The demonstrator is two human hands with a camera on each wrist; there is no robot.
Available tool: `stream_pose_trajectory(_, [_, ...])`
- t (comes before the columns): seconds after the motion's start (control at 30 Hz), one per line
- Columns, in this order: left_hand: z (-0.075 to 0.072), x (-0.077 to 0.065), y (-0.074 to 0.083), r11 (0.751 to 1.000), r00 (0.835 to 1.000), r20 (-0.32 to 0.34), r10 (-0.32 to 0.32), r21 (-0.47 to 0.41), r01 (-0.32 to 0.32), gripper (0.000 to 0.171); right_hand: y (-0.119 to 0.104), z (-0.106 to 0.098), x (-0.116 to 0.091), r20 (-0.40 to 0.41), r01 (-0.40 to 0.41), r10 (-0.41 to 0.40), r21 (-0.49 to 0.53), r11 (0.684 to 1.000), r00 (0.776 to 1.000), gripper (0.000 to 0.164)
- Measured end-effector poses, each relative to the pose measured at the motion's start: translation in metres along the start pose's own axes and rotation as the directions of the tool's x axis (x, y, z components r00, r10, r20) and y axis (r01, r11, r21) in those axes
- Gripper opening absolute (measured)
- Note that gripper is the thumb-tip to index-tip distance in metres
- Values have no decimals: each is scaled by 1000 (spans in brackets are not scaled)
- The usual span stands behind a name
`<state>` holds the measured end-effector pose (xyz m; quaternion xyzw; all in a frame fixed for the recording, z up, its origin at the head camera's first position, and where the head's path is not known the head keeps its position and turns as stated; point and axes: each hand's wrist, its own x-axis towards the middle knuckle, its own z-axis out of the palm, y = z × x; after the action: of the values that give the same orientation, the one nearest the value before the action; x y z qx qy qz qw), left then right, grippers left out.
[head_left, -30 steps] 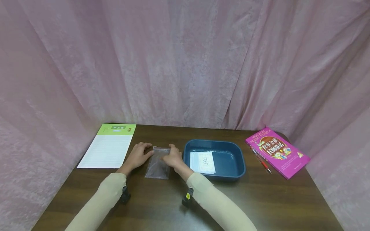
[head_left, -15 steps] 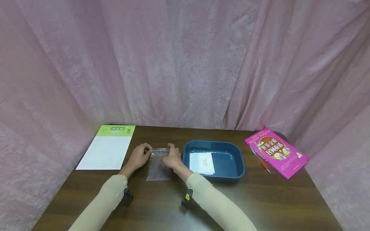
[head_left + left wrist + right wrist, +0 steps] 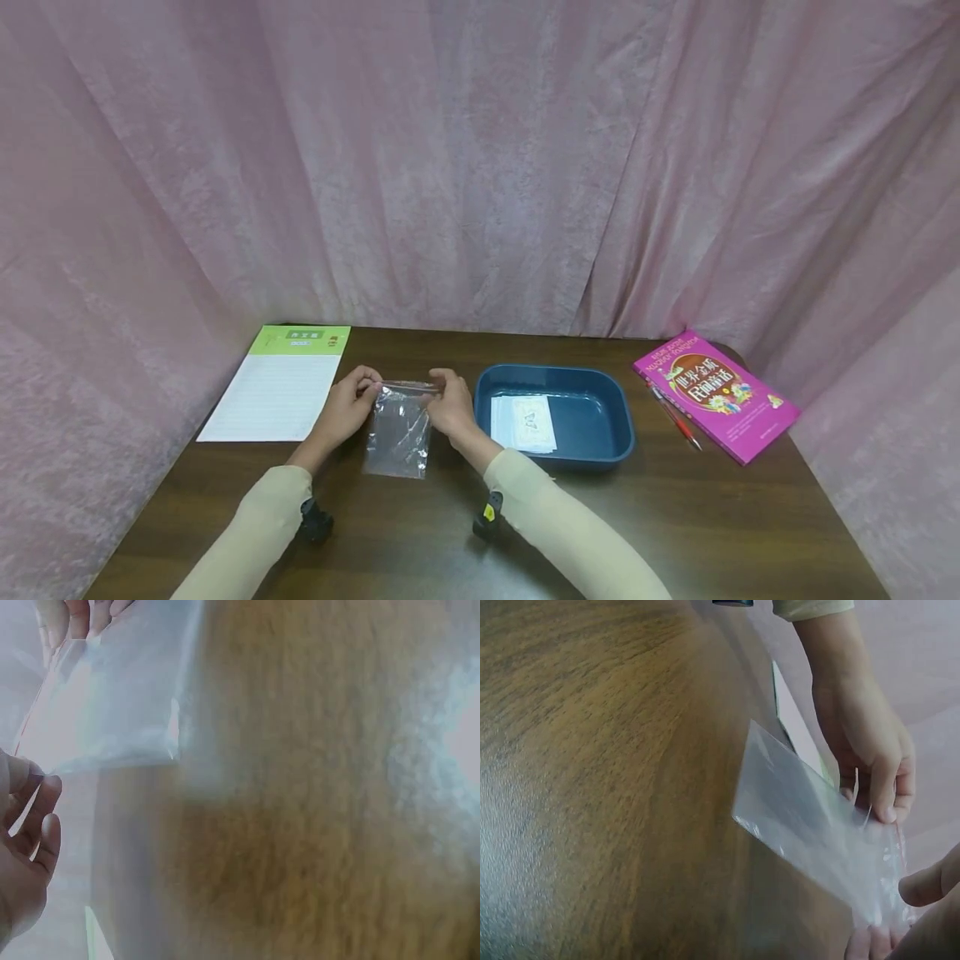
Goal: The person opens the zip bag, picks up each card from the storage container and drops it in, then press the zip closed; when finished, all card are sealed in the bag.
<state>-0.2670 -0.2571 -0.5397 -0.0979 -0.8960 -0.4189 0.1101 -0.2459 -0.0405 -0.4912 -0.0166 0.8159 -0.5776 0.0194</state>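
A clear zip-lock bag (image 3: 400, 433) hangs by its zip edge between both hands, its lower end toward the person. My left hand (image 3: 347, 407) pinches the bag's upper left corner between thumb and forefinger. At the upper right corner my right hand (image 3: 452, 406) grips the zip edge. In the left wrist view the bag (image 3: 124, 705) slopes out over the table, with the left hand (image 3: 26, 847) at one corner. From the right wrist the bag (image 3: 810, 825) appears flat and see-through, with nothing visible inside it.
Right of the hands stands a blue tray (image 3: 600, 454) with several white printed cards (image 3: 525, 423) in its left part. A green-topped writing pad (image 3: 273, 396) lies at the left. A pink book (image 3: 716, 392) and a red pen (image 3: 678, 421) lie at the right.
The bag has been lifted from lying flat on the table and now tilts up, shifted slightly left. The left hand has moved left with its corner; the right hand has shifted slightly.
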Motion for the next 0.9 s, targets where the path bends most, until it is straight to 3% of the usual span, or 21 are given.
stream_pose_trajectory(0.13, [-10, -5, 9, 999, 999, -25, -21, -48, 20, 7, -5, -4, -2, 15, 8, -9, 48, 999, 1000, 27])
stream_pose_trajectory(0.3, [-20, -12, 23, 996, 998, -60, 10, -91, -16, 12, -11, -8, -5, 6, 31, -31, 27, 999, 999, 13])
stream_pose_trajectory(0.67, [-33, -24, 61, 980, 987, -139, 86, -166, -109, 15, -25, -25, -18, 21, 73, -75, 82, 994, 997, 7])
stream_pose_trajectory(0.77, [-34, -28, 68, 972, 986, -134, 100, -197, -125, 21, -29, -31, -23, 39, 80, -85, 103, 991, 996, 9])
stream_pose_trajectory(0.9, [-34, -34, 79, 974, 993, -95, 72, -209, -90, 23, -33, -39, -30, 57, 92, -99, 118, 989, 993, 11])
